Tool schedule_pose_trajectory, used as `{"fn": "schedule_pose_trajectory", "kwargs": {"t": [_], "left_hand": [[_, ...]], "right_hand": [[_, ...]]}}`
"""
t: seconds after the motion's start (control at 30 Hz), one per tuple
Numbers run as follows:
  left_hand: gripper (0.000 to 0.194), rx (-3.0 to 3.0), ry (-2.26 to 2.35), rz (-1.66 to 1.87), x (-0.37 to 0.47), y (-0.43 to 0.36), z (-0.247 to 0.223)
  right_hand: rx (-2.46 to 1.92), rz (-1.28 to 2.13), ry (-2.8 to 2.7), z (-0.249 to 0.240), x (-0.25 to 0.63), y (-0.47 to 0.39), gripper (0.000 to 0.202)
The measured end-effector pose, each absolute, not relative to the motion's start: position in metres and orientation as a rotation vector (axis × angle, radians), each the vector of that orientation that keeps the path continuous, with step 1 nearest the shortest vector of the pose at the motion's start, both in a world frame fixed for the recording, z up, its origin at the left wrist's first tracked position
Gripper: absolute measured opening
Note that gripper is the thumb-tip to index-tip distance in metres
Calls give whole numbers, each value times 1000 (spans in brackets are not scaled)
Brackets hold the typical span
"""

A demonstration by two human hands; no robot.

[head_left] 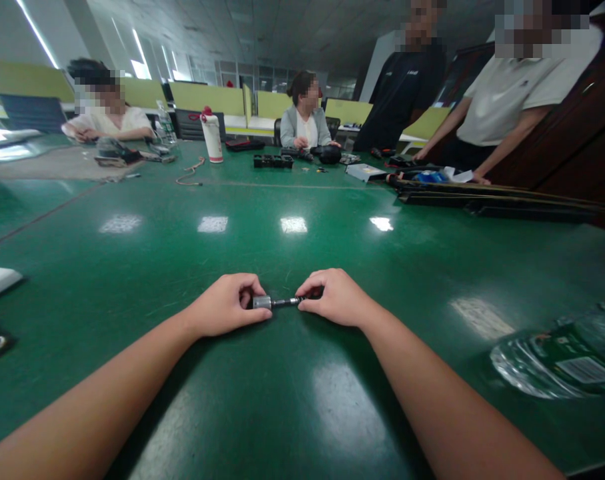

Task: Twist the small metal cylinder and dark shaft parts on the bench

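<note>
While L hand point(228, 304) grips metal cyl point(262, 303) | R hand point(335, 297) pinches adj. shaft point(284, 303)

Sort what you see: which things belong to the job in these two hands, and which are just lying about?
Likely part of the job:
silver metal cylinder, in the left hand
slim dark rod with silver bands, in the right hand

Apparently just lying about:
clear plastic bottle with green label
tall white cup with red top
black rectangular block
</note>
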State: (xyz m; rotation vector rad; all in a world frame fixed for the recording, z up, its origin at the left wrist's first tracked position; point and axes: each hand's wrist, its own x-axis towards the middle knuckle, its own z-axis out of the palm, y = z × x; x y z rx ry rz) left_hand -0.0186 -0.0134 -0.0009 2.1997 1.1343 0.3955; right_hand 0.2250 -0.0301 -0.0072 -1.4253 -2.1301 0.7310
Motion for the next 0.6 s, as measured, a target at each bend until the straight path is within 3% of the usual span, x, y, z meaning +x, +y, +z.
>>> {"fn": "schedule_pose_trajectory", "kwargs": {"t": [0.13, 0.6], "left_hand": [[31, 2207, 1117, 419, -19, -13, -2], [31, 2179, 1102, 428, -19, -12, -2]], "right_hand": [[-1270, 881, -2004, -14, 209, -35, 33], [-1224, 713, -2142, -16, 202, -38, 23]]}}
